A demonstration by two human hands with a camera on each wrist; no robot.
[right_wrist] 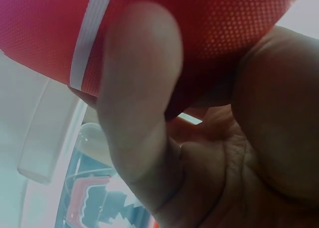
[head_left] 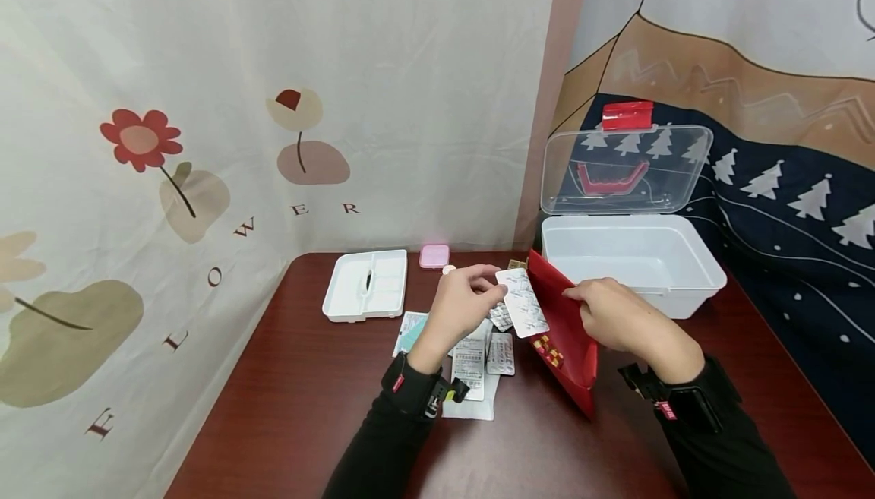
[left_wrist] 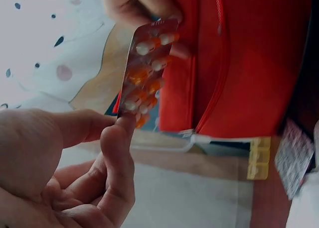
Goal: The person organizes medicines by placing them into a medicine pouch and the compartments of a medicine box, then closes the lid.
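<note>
Between thumb and fingers, my left hand (head_left: 459,303) pinches one end of a silver-backed blister pack (head_left: 522,303). The left wrist view shows orange-and-white capsules on the pack's other face, and its far end overlaps the red zip pouch (left_wrist: 249,63). My right hand (head_left: 608,313) grips the pouch by its upper edge, and the pouch stands tilted above the table. Close up in the right wrist view, a finger (right_wrist: 139,78) presses on the red mesh fabric beside a pale stripe. A yellow-and-red blister pack (head_left: 548,351) shows at the pouch's lower left side.
Below my left hand lie a printed packet (head_left: 469,366) and a small blister pack (head_left: 501,354). A white compartment box (head_left: 365,286) stands at the back left, near a small pink case (head_left: 434,256). At the back right, a white storage box (head_left: 629,256) has its clear lid (head_left: 625,172) raised.
</note>
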